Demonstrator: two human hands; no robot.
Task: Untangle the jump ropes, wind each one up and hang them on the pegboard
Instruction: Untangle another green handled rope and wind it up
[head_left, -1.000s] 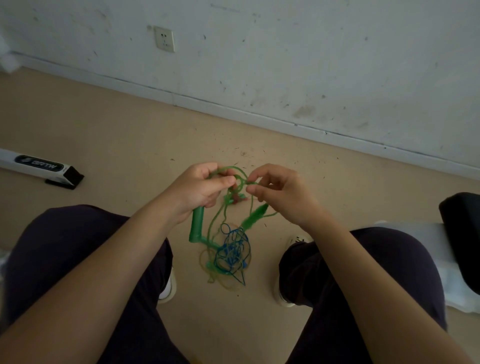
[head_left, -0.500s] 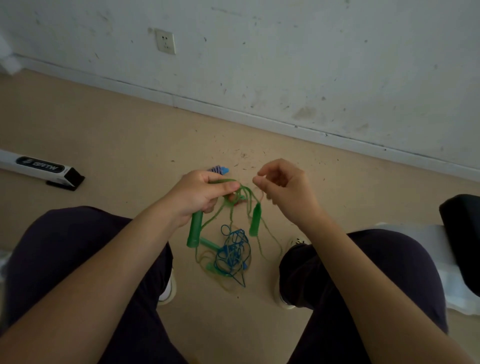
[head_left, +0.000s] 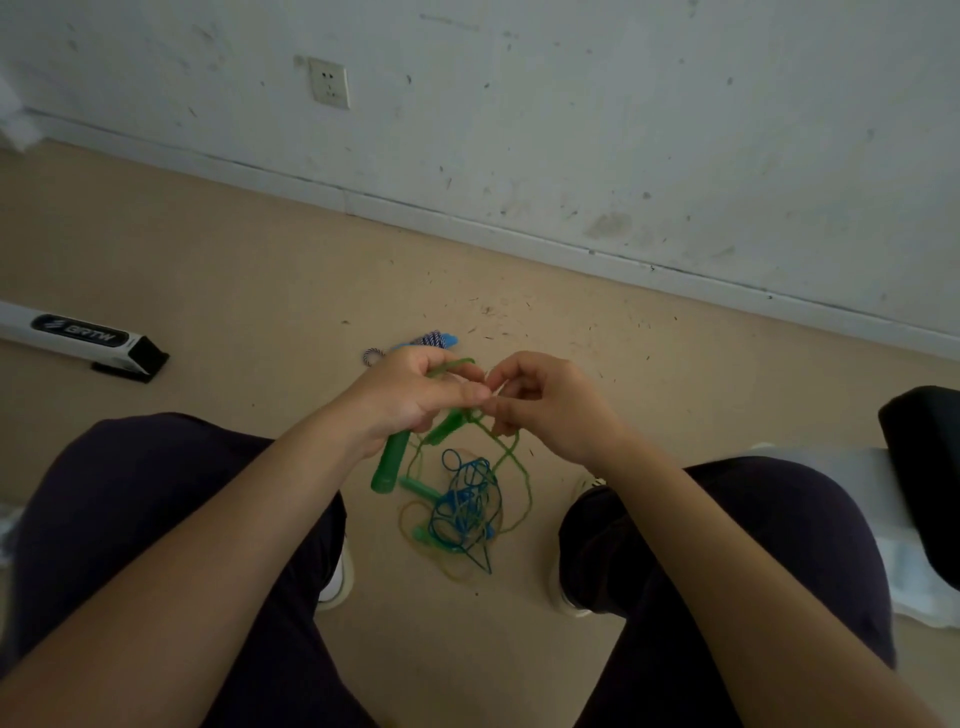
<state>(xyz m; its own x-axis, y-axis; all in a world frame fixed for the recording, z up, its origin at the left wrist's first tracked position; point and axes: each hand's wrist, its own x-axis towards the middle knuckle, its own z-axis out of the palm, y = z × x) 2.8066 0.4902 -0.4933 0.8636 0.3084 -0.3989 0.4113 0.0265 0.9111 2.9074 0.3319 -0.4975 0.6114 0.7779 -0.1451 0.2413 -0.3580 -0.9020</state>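
Gripping long green plastic handle (head_left: 387, 465) with left hand (head_left: 410, 395), pinching thin floppy green cord (head_left: 511, 452) with right hand (head_left: 545, 402); probably snagging easily.

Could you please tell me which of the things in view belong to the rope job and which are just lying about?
Job:
left hand gripping the green jump rope
right hand pinching its cord
blue rope tangle
striped rope on the floor

Lying about:
white bar with black label
wall socket
black object
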